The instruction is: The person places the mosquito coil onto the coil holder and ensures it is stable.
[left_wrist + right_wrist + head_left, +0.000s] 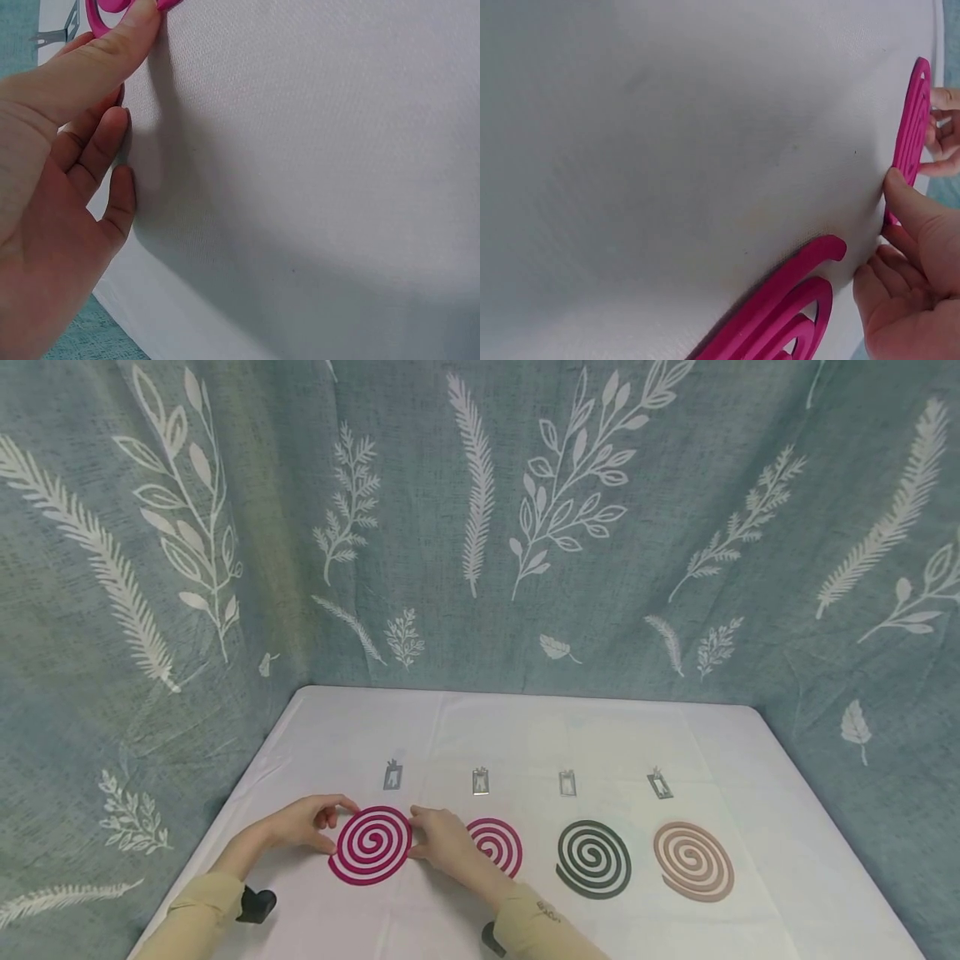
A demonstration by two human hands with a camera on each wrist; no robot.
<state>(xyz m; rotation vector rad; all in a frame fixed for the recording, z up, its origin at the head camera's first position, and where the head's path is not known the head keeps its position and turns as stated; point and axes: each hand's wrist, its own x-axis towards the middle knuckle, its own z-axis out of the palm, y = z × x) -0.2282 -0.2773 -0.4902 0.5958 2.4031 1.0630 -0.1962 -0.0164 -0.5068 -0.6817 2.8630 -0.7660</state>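
Observation:
A pink mosquito coil (pixel 372 841) is between the two hands at the left of the white table. My left hand (pixel 303 822) pinches its left edge, the thumb on the rim in the left wrist view and the other fingers loosely bent. At the coil's right edge, my right hand (pixel 450 843) grips the rim between thumb and index finger, as the right wrist view shows. A second pink coil (pixel 761 307) lies just right of that hand, which partly covers it in the head view. Whether the held coil touches the cloth, I cannot tell.
Farther right lie a dark green coil (pixel 592 857) and a brown coil (pixel 692 860). Several small metal coil stands form a row behind the coils, from the leftmost stand (pixel 393 764) to the rightmost stand (pixel 662 789). A patterned blue-green curtain (pixel 420 527) surrounds the table.

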